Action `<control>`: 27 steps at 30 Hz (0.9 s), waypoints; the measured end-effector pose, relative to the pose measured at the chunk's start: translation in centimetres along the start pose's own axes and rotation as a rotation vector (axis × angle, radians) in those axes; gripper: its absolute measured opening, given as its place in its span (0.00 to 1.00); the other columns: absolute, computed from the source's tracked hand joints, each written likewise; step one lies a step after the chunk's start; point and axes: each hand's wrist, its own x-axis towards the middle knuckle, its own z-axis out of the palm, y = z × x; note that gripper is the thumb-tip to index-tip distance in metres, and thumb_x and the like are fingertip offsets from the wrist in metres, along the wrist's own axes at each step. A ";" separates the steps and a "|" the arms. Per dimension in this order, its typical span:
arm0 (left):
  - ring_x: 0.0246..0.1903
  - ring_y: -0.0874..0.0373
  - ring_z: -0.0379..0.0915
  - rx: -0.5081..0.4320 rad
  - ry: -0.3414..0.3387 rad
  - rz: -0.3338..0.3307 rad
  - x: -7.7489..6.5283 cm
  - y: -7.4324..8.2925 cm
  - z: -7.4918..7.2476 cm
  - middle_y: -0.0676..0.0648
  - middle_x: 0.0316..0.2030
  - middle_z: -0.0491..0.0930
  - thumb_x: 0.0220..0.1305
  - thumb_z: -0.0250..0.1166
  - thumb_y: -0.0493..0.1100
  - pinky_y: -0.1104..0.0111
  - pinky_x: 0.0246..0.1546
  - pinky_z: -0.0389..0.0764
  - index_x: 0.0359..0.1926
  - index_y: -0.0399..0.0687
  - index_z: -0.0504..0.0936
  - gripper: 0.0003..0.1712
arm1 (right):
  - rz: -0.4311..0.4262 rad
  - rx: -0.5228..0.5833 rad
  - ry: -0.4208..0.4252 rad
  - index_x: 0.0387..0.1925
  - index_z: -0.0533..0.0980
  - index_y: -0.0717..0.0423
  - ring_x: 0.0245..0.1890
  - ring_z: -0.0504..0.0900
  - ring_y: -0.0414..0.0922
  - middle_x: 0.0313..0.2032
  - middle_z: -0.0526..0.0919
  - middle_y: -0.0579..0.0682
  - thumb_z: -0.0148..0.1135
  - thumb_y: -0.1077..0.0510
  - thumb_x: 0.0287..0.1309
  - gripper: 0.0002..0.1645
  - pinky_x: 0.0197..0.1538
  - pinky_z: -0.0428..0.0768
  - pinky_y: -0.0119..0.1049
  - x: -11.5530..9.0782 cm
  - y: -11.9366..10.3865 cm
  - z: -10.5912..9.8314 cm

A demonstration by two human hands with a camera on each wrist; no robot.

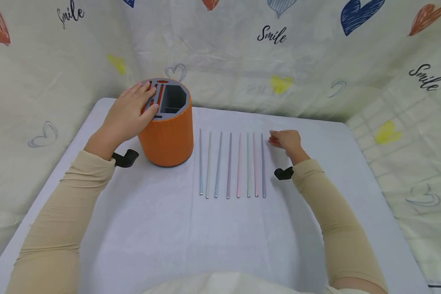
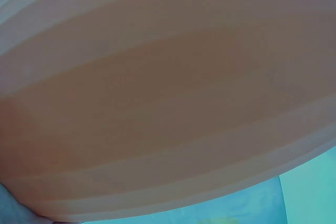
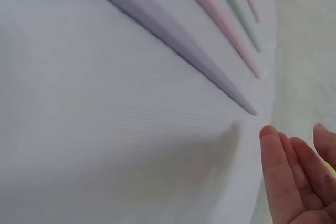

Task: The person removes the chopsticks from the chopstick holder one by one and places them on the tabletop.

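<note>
My left hand (image 1: 130,108) rests on the grey slotted top of an orange cylindrical desk organizer (image 1: 167,141), its fingers spread over the narrow slots. A wide compartment (image 1: 175,96) shows beside those fingers. In the left wrist view, the organizer's curved side (image 2: 173,93) fills most of the picture. Nothing is held by my right hand (image 1: 287,139), which hovers by the far end of the rightmost purple stick (image 1: 263,167). The right wrist view has the fingers (image 3: 281,177) fairly straight, thumb apart, just past that stick's tip.
Several thin pastel sticks lie side by side, among them a pink one (image 1: 239,167), a green one (image 1: 248,167) and a blue one (image 1: 200,163). The white table (image 1: 220,237) ends at a curtain (image 1: 228,53) printed with hearts. Each wrist wears a black camera mount.
</note>
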 end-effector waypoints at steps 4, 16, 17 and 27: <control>0.79 0.41 0.39 -0.008 0.001 -0.002 0.0 -0.1 0.0 0.38 0.78 0.49 0.76 0.41 0.55 0.49 0.80 0.41 0.77 0.40 0.55 0.36 | -0.029 0.084 0.033 0.55 0.76 0.71 0.26 0.88 0.37 0.22 0.85 0.44 0.64 0.61 0.63 0.22 0.40 0.88 0.30 -0.3 -1.0 -0.3; 0.78 0.41 0.41 -0.031 0.037 -0.013 0.3 -0.2 0.0 0.37 0.77 0.51 0.75 0.43 0.53 0.48 0.80 0.42 0.76 0.39 0.58 0.35 | -0.097 0.134 -0.027 0.55 0.77 0.70 0.28 0.88 0.37 0.24 0.87 0.43 0.64 0.59 0.64 0.22 0.40 0.87 0.29 -2.2 -2.5 0.6; 0.78 0.41 0.41 -0.032 0.036 -0.014 0.3 -0.3 0.1 0.37 0.77 0.51 0.75 0.43 0.53 0.48 0.80 0.42 0.76 0.39 0.58 0.35 | -0.105 0.138 -0.029 0.56 0.76 0.71 0.28 0.88 0.37 0.24 0.87 0.42 0.64 0.59 0.64 0.23 0.40 0.87 0.28 -2.3 -2.6 0.7; 0.79 0.42 0.39 -0.033 0.017 -0.023 0.1 -0.8 0.2 0.38 0.78 0.50 0.75 0.42 0.54 0.49 0.80 0.41 0.76 0.40 0.56 0.36 | -0.166 0.052 -0.091 0.58 0.75 0.72 0.32 0.89 0.35 0.29 0.88 0.41 0.63 0.52 0.65 0.30 0.43 0.87 0.28 -4.4 -2.6 1.2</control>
